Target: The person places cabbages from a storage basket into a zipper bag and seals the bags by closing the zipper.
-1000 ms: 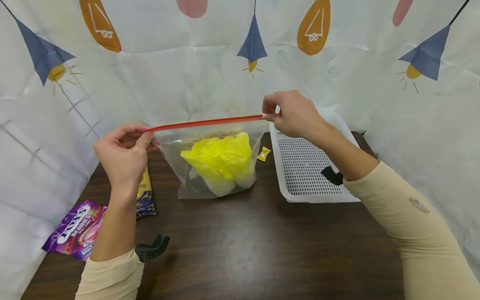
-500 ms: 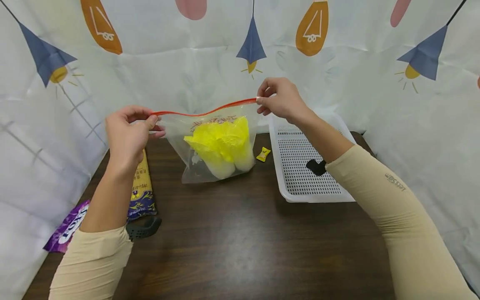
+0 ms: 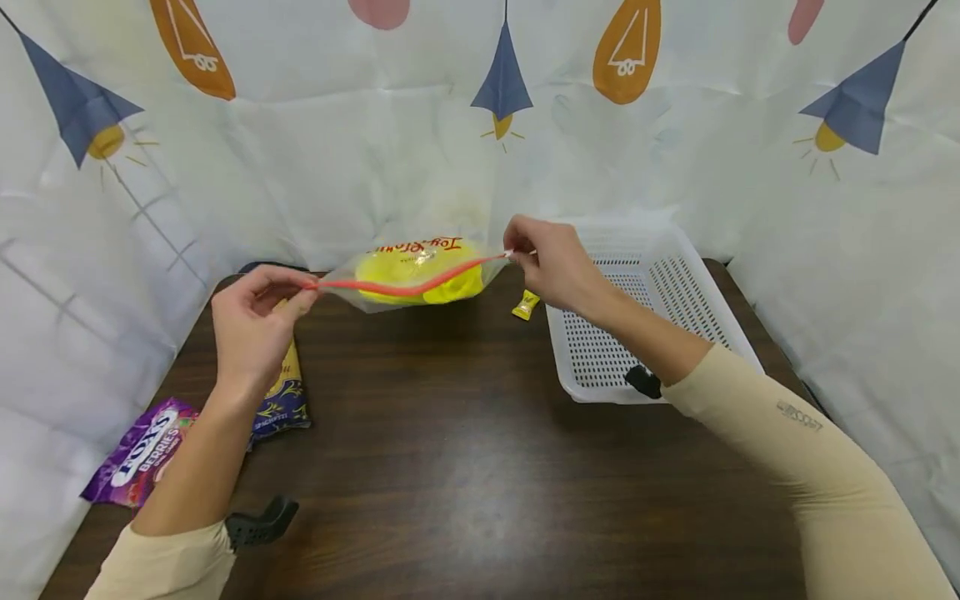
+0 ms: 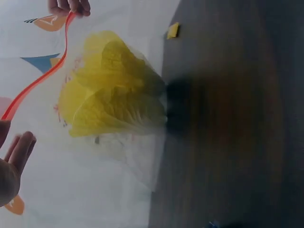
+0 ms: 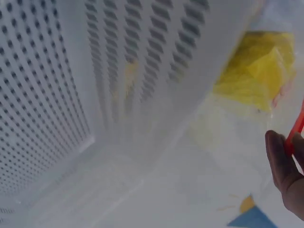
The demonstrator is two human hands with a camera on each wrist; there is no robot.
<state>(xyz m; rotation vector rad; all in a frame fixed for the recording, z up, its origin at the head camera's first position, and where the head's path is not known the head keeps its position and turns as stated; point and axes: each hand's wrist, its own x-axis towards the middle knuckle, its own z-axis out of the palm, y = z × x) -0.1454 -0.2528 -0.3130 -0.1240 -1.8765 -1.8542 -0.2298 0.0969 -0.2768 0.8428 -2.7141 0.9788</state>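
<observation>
Between my two hands hangs a clear zip bag (image 3: 420, 271) with a red zip strip along its top and red lettering. My left hand (image 3: 258, 321) pinches the left end of the strip between thumb and fingers. The right end is pinched by my right hand (image 3: 551, 258). Inside lie yellow leaves with pale stems, which look like napa cabbage (image 4: 114, 90), seen best in the left wrist view. In the head view the bag's mouth tips toward me and the strip sags in a wave. The right wrist view catches only my right fingertips (image 5: 280, 152) at the red strip.
A white perforated basket (image 3: 558, 350) stands on the right, under my right forearm. Just left of it lies a small yellow wrapped candy (image 3: 527, 305). On the left are a spaghetti pack (image 3: 281, 408) and a purple Fox's Berries bag (image 3: 142, 454). Printed white cloth (image 3: 450, 167) hangs behind the dark table (image 3: 480, 467).
Both hands rose with the bag, then came down. The bag has swung from facing me upright to tipped back, its red strip now nearer me. Both hands keep their pinch.
</observation>
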